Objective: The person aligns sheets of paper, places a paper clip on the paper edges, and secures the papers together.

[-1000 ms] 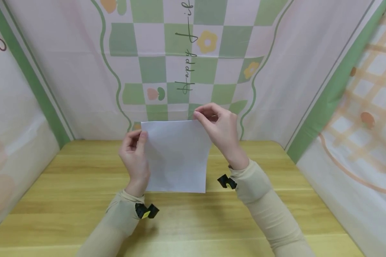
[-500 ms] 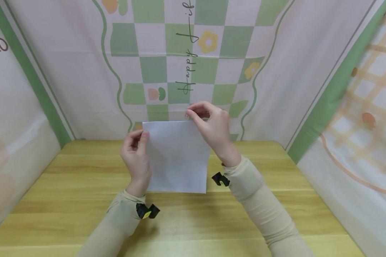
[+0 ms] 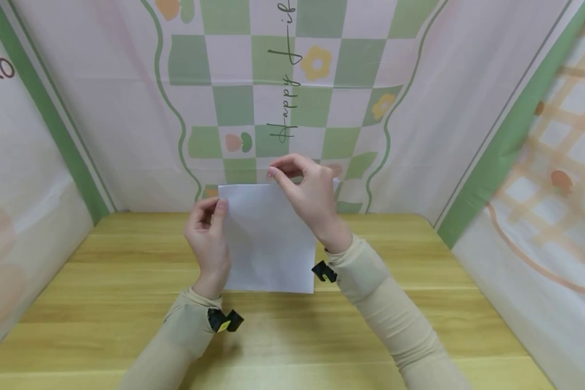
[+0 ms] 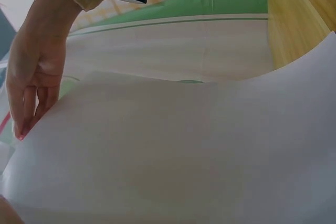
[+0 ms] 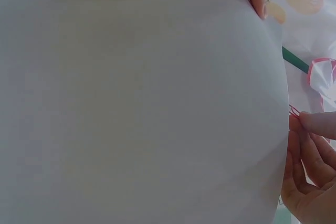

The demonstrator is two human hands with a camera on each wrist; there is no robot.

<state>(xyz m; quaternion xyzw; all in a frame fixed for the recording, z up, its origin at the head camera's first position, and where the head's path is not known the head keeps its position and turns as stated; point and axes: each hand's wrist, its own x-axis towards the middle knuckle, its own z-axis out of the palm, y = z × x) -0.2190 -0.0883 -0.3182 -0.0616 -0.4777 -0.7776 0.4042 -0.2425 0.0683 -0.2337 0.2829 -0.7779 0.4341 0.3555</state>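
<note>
A white sheet of paper is held up over the table, its top edge level in the head view and its body gently bowed in the wrist views. My left hand pinches its left edge near the upper corner, thumb in front. At the top edge, my right hand pinches a small red wire paper clip between thumb and forefinger. In the right wrist view the clip sits just beyond the paper's edge. My right hand hides part of the sheet's upper right in the head view.
The wood-grain table lies beneath both forearms. Behind it hangs a printed curtain with green checks and flowers, with more printed cloth at the right. A small black camera mount is on each wrist.
My right hand has moved left along the paper's top edge, closer to my left hand. A bit of the paper's upper right corner now shows behind it. My left hand stays almost still.
</note>
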